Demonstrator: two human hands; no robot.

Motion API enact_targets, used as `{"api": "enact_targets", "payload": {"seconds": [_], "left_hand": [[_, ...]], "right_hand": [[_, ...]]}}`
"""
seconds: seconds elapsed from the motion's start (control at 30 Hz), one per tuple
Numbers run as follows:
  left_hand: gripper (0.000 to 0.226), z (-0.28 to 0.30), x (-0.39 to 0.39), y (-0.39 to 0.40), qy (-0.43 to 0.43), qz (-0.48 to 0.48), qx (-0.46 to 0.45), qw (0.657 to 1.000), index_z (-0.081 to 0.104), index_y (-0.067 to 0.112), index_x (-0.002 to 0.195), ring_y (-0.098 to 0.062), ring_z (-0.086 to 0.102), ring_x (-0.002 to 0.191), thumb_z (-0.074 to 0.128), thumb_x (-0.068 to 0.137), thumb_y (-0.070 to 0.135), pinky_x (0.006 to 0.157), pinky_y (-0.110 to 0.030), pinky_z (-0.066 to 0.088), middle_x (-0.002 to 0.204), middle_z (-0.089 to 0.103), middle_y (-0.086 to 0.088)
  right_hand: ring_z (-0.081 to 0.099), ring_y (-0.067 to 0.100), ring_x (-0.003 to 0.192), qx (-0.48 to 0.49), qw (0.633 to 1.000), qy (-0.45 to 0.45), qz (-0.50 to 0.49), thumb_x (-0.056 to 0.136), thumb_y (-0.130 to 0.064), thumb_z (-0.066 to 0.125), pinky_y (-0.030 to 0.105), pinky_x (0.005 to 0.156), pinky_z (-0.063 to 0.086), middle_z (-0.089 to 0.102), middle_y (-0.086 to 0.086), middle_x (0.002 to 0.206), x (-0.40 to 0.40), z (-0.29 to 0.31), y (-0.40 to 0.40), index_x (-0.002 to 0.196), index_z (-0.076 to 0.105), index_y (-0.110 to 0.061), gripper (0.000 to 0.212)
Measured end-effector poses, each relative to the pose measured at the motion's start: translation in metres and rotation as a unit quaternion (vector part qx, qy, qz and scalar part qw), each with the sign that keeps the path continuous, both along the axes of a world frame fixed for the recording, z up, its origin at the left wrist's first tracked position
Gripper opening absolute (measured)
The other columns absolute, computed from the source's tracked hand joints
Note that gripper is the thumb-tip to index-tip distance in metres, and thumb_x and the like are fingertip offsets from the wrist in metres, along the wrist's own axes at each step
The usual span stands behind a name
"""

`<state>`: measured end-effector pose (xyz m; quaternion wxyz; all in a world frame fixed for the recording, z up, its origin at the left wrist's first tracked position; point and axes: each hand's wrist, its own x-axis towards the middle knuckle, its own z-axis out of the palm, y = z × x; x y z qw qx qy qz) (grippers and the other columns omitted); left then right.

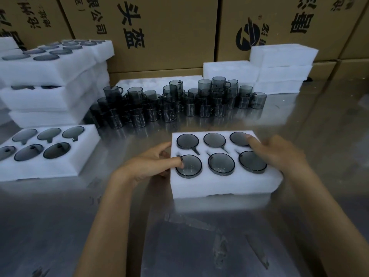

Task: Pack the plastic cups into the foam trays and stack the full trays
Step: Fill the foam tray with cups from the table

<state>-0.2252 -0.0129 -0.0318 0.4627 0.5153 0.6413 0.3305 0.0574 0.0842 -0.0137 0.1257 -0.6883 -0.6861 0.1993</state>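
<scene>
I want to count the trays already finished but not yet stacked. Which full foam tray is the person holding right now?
The tray at centre right, gripped on both sides by the left hand and right hand. The other full tray, at the left edge, lies untouched.

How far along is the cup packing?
Partly done. Full trays already sit in a stack at the far left, and another full tray lies nearer. In hand: the left hand and right hand grip a foam tray with all six pockets filled, ready to stack. Left: many loose cups and empty trays behind.
</scene>
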Motion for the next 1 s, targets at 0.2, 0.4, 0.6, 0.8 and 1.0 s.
{"api": "enact_targets", "payload": {"seconds": [0.2,0.4,0.6,0.8,1.0], "left_hand": [[0.072,0.002,0.003,0.0,-0.109,0.032,0.097,0.989,0.044,0.062,0.134,-0.01,0.07,0.105,0.07,0.087,0.013,0.083,-0.026,0.056,0.117,0.072,0.013],[0.072,0.008,-0.004,-0.003,-0.187,0.056,0.174,0.965,0.045,0.06,0.135,-0.008,0.063,0.119,0.084,0.076,0.045,0.089,-0.03,0.057,0.132,0.063,0.019],[0.083,0.004,-0.005,0.001,-0.133,0.114,0.215,0.961,0.041,0.051,0.142,-0.01,0.057,0.127,0.086,0.073,0.041,0.11,-0.045,0.043,0.137,0.06,0.018],[0.069,0.009,-0.014,-0.004,-0.136,0.137,0.195,0.962,0.049,0.054,0.136,-0.01,0.061,0.122,0.082,0.075,0.053,0.103,-0.042,0.049,0.133,0.063,0.018],[0.045,-0.021,-0.01,0.012,-0.588,0.151,0.141,0.782,0.063,0.012,0.111,-0.03,0.068,0.089,0.045,0.097,0.051,0.088,-0.043,0.052,0.102,0.07,-0.01]], "right_hand": [[0.07,0.01,0.065,-0.02,0.957,0.289,0.02,0.092,-0.065,0.053,0.023,0.053,0.05,0.075,-0.005,0.074,0.001,0.003,-0.003,0.079,0.075,-0.016,0.055],[0.074,0.003,0.074,-0.106,0.84,0.517,0.127,0.096,-0.048,0.06,0.014,0.051,0.053,0.078,-0.013,0.089,-0.025,-0.005,-0.01,0.112,0.072,-0.03,0.027],[0.071,0.006,0.106,-0.061,0.824,0.544,0.146,0.093,-0.055,0.063,0.03,0.085,0.057,0.073,-0.017,0.116,-0.039,-0.021,-0.018,0.121,0.066,-0.048,0.03],[0.071,0.027,0.109,-0.205,0.774,0.587,0.121,0.086,-0.056,0.07,0.043,0.082,0.058,0.073,0.003,0.12,-0.042,-0.022,-0.022,0.121,0.072,-0.031,0.043],[0.064,0.027,0.122,-0.223,0.652,0.716,0.112,0.095,-0.042,0.061,0.05,0.098,0.053,0.068,0.004,0.131,-0.063,-0.018,-0.033,0.122,0.072,-0.03,0.032]]}}
